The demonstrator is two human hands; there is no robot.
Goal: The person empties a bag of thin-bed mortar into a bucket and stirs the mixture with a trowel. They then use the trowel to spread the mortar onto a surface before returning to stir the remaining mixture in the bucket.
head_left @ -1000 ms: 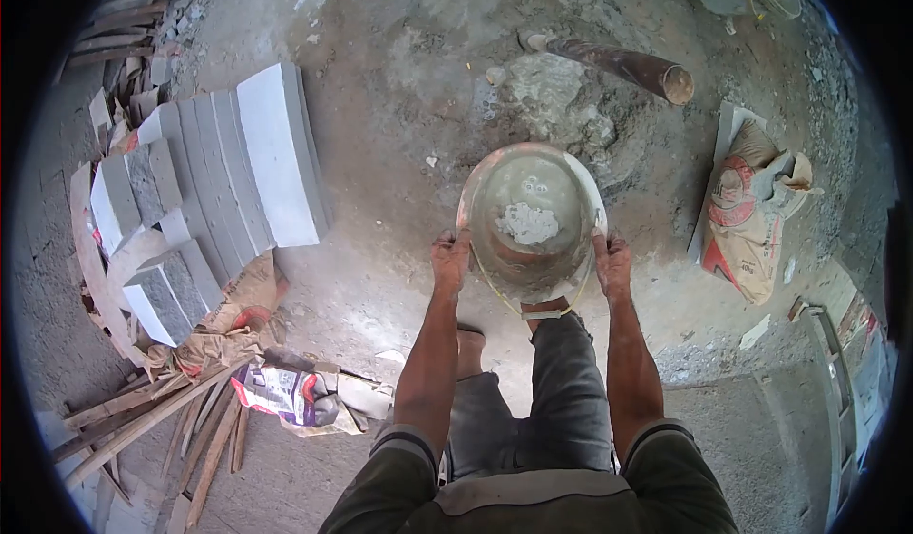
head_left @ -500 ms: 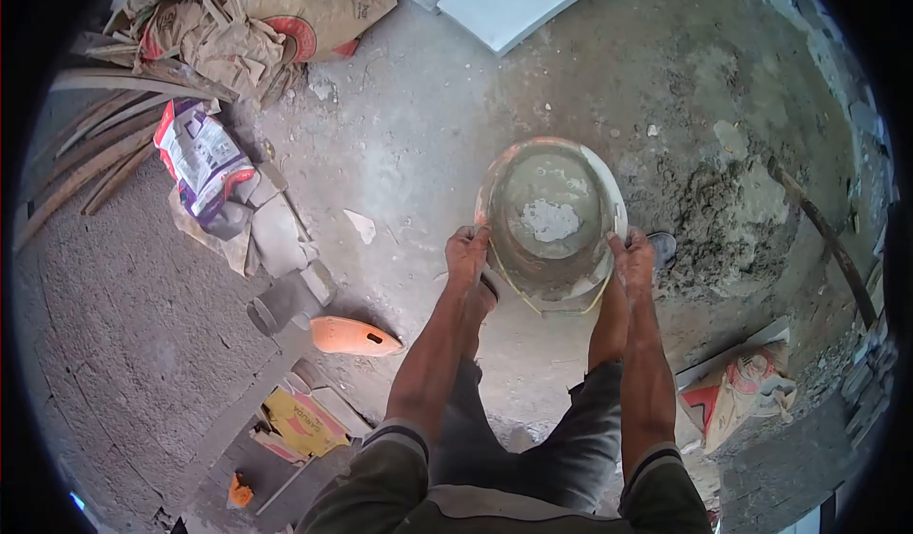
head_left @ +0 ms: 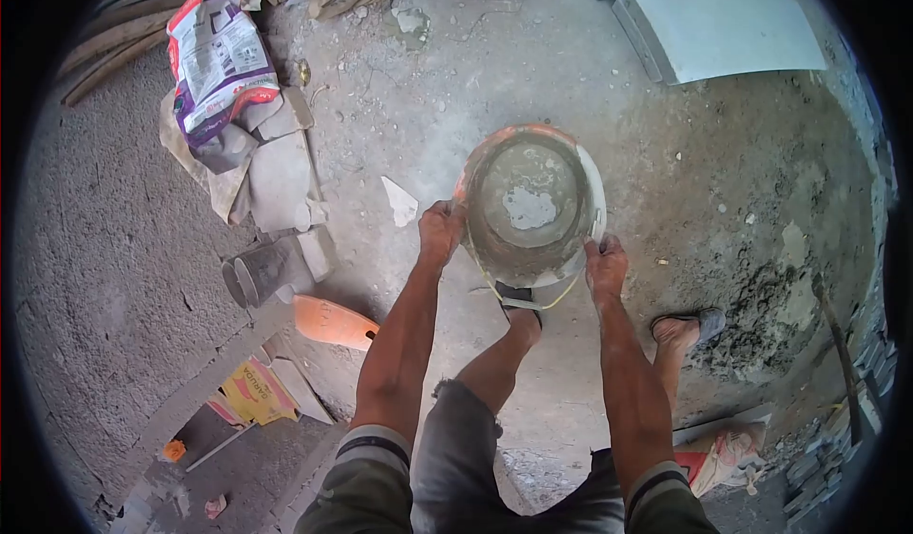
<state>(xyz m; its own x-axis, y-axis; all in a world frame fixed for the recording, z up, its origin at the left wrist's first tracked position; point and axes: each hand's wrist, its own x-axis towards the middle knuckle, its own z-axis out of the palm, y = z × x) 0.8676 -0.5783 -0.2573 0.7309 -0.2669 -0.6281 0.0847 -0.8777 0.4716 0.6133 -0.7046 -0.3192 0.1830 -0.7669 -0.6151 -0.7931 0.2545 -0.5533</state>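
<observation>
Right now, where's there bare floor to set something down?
Floor between the bucket and the white panel; also between the bucket and the purple-and-white bag, around the white shard. Crowded: left, with that bag and the orange piece; lower right, where the right foot stands by the clumpy grey heap.

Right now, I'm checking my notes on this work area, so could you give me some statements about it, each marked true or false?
1. The left hand and right hand both grip the rim of the bucket. True.
2. The bucket's handle is in the right hand. False: it hangs loose on the person's side.
3. The purple-and-white bag lies left of the bucket. True.
4. The orange piece is right of the bucket. False: it is on the left.
</observation>
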